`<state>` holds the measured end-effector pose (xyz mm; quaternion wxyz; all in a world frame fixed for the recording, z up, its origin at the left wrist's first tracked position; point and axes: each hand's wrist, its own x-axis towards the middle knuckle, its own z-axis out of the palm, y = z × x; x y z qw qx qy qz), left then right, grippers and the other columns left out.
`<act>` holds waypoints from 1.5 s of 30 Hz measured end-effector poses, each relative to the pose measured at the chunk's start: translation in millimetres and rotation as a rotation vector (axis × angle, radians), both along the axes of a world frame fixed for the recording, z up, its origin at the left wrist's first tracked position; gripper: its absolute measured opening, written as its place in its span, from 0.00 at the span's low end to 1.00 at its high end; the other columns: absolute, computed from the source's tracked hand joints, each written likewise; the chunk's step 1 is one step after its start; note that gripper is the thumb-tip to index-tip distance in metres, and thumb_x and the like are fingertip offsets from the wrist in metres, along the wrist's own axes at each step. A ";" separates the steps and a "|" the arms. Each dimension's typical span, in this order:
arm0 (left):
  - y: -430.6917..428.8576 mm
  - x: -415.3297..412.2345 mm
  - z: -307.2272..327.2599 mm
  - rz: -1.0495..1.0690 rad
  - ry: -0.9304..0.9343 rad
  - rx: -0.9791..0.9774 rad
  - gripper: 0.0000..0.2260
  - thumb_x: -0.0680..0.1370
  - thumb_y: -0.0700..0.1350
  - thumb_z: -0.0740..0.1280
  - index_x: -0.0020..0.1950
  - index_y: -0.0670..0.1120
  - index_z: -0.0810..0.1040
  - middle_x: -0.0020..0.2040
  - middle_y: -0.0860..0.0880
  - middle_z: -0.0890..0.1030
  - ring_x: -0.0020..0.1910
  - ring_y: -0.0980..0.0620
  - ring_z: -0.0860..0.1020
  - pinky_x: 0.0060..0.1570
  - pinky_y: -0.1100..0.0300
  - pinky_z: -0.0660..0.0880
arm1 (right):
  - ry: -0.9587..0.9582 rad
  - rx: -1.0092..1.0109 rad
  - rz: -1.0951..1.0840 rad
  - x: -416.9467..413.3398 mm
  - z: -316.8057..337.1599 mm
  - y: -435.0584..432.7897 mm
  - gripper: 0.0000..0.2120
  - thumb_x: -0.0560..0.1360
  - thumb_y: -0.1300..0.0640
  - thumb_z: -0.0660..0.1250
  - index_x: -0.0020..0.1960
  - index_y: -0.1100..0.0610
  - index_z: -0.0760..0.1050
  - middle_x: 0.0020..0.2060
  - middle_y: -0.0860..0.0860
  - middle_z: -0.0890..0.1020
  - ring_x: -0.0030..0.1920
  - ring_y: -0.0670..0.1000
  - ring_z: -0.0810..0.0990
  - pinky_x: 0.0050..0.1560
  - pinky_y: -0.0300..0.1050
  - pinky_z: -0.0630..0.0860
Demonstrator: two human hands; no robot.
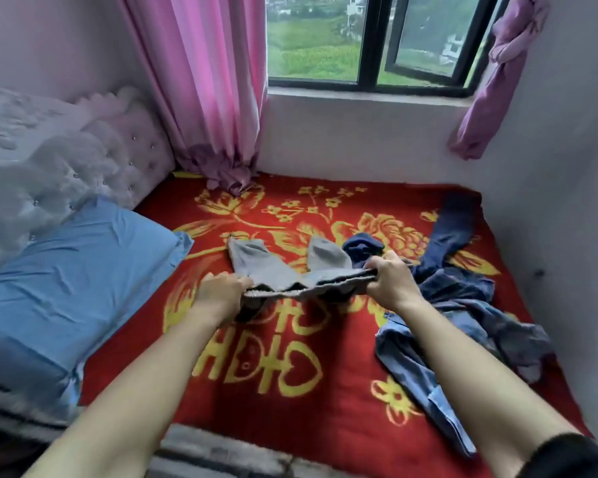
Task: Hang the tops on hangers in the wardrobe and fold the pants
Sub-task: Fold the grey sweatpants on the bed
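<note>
While hands (223, 291) (392, 286) grip grey pants (266, 270), legs point toward window (372, 39).

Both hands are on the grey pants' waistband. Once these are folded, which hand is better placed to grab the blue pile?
Probably the right hand: the blue pile lies just beside it on the red blanket, while the left hand grips the other end of the grey pants, by the blue pillow.

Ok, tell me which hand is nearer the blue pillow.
Left. The left hand grips one end of the grey pants, a short way from the blue pillow; the right hand grips the other end, farther off, beside the dark blue clothes.
</note>
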<state>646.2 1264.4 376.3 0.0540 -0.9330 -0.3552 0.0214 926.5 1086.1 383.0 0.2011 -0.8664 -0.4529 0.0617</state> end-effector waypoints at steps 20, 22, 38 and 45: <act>-276.7 -143.3 -301.2 0.131 0.428 -0.498 0.23 0.76 0.50 0.66 0.69 0.51 0.65 0.59 0.45 0.73 0.60 0.44 0.71 0.47 0.52 0.71 | 0.373 -0.557 0.005 -161.1 -303.0 -263.6 0.20 0.71 0.69 0.64 0.60 0.55 0.79 0.59 0.56 0.72 0.59 0.60 0.76 0.56 0.51 0.75; -280.0 -144.1 -322.4 0.064 0.436 -0.455 0.25 0.76 0.61 0.64 0.69 0.53 0.65 0.58 0.45 0.73 0.60 0.43 0.72 0.49 0.51 0.72 | 0.352 -0.615 0.014 -164.1 -321.6 -269.7 0.21 0.72 0.68 0.63 0.62 0.53 0.77 0.58 0.56 0.72 0.59 0.60 0.76 0.52 0.50 0.75; -283.9 -159.8 -414.9 0.121 0.635 -0.662 0.17 0.76 0.44 0.64 0.65 0.48 0.71 0.62 0.44 0.73 0.63 0.43 0.72 0.59 0.45 0.70 | 0.196 -0.886 0.045 -187.2 -399.1 -267.9 0.19 0.73 0.59 0.68 0.64 0.48 0.78 0.56 0.55 0.71 0.60 0.60 0.71 0.52 0.52 0.73; -275.6 -160.5 -423.8 0.135 0.644 -0.753 0.14 0.77 0.43 0.61 0.63 0.46 0.70 0.61 0.43 0.74 0.61 0.42 0.73 0.53 0.48 0.71 | 0.366 -0.956 0.003 -182.8 -414.3 -274.0 0.18 0.77 0.54 0.67 0.66 0.46 0.77 0.62 0.54 0.72 0.66 0.59 0.69 0.58 0.55 0.74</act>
